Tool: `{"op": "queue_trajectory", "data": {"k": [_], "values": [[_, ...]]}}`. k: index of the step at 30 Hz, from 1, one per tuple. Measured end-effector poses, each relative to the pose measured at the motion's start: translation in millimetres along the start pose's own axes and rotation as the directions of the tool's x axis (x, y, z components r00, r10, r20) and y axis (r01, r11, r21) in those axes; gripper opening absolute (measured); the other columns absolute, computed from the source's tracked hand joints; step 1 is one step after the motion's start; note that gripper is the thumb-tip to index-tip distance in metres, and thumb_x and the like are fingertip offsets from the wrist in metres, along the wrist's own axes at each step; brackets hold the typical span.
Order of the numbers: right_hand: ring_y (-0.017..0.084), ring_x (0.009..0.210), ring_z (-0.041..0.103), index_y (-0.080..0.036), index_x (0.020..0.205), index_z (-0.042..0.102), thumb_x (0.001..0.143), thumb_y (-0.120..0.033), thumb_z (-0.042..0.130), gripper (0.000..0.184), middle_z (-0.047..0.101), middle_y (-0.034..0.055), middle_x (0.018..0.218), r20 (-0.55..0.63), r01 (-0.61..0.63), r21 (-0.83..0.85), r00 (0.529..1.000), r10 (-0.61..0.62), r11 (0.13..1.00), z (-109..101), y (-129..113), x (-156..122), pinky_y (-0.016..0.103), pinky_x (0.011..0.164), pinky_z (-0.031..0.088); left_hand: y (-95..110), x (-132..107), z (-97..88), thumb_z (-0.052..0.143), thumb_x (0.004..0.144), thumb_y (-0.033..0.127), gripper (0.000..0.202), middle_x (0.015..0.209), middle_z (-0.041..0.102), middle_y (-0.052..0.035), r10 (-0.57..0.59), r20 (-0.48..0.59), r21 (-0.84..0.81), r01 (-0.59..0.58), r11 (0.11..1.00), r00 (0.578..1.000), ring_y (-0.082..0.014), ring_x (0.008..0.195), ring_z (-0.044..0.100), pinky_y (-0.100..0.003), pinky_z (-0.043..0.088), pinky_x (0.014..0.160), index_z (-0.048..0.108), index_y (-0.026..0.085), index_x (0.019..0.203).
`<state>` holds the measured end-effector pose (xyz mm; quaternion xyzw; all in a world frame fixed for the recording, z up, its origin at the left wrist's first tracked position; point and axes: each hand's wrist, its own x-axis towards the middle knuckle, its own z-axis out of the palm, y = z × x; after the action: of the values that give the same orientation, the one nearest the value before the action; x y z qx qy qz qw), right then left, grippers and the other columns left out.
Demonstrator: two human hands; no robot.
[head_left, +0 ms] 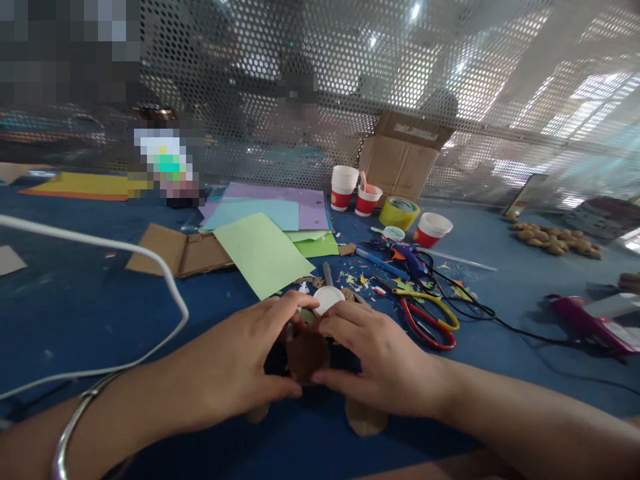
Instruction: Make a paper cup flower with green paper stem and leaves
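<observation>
Hands point(240, 363) point(387, 360): grasping brown piece point(309, 357) | edges covered, shape unclear | white disc point(328, 299) partly hidden

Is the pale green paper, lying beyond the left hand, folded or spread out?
Spread out: the pale green paper shows one broad, smooth face with straight outer edges and no visible crease.

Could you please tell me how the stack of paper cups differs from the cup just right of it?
The stack looks taller than the neighbouring cup. An orange-red item sticks out of the cup; nothing visibly protrudes from the stack. Both show white and red.
</observation>
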<state>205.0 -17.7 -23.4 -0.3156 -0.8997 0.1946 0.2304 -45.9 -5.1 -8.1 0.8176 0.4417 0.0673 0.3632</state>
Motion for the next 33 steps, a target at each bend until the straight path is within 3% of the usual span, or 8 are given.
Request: {"op": "queue_trajectory", "data": {"k": [5,8,16,24,33], "values": [[0.021,0.09,0.062,-0.013,0.108,0.067,0.096,-0.038,0.072,0.028,0.066,0.0086,0.102,0.02,0.007,-0.05,1.0,-0.006,0.999,-1.9,1.0,-0.6,0.034,0.079,0.051,5.9,1.1,-3.6,0.085,0.075,0.026,0.06,0.126,0.064,-0.0014,-0.02,0.037,-0.052,0.022,0.998,0.999,-0.0258,0.117,0.062,-0.036,0.047,0.096,0.055,0.03,0.127],[0.023,0.095,0.063,-0.012,0.111,0.068,0.1,-0.039,0.067,0.029,0.067,0.0102,0.103,0.055,0.025,-0.077,0.998,-0.021,0.997,-2.2,2.3,-1.5,0.036,0.083,0.052,5.3,0.4,-2.3,0.084,0.079,0.029,0.044,0.117,0.064,-0.0012,0.03,0.027,-0.023,-0.029,0.999,0.999,-0.024,0.109,0.061,-0.034,0.047,0.09,0.06,0.027,0.116],[0.023,0.094,0.063,-0.011,0.107,0.07,0.101,-0.036,0.064,0.026,0.068,0.0106,0.102,0.054,0.059,-0.114,0.997,-0.053,0.992,-2.8,0.1,-3.1,0.036,0.083,0.053,3.1,2.4,0.0,0.076,0.084,0.018,0.021,0.122,0.057,-0.0002,0.127,0.053,-0.01,-0.126,0.992,0.991,-0.0192,0.108,0.058,-0.03,0.046,0.091,0.065,0.025,0.1],[0.024,0.097,0.064,-0.011,0.113,0.069,0.101,-0.032,0.063,0.024,0.068,0.0109,0.104,0.03,0.075,-0.103,0.997,-0.072,0.992,-3.5,-0.6,-4.3,0.037,0.087,0.055,8.6,0.9,-4.9,0.083,0.082,0.023,0.022,0.126,0.056,-0.0001,0.116,0.069,0.062,-0.12,0.991,0.991,-0.0216,0.115,0.057,-0.033,0.046,0.098,0.069,0.027,0.099],[0.019,0.091,0.064,-0.014,0.091,0.072,0.103,-0.029,0.059,0.023,0.067,0.01,0.103,0.008,0.092,-0.101,0.996,-0.092,0.991,-5.5,-1.1,-5.8,0.033,0.083,0.053,9.9,-0.6,-4.1,0.079,0.088,0.035,0.01,0.129,0.056,-0.0032,0.242,0.036,0.167,-0.244,0.955,0.97,-0.0283,0.118,0.053,-0.042,0.045,0.098,0.073,0.029,0.093]]}}
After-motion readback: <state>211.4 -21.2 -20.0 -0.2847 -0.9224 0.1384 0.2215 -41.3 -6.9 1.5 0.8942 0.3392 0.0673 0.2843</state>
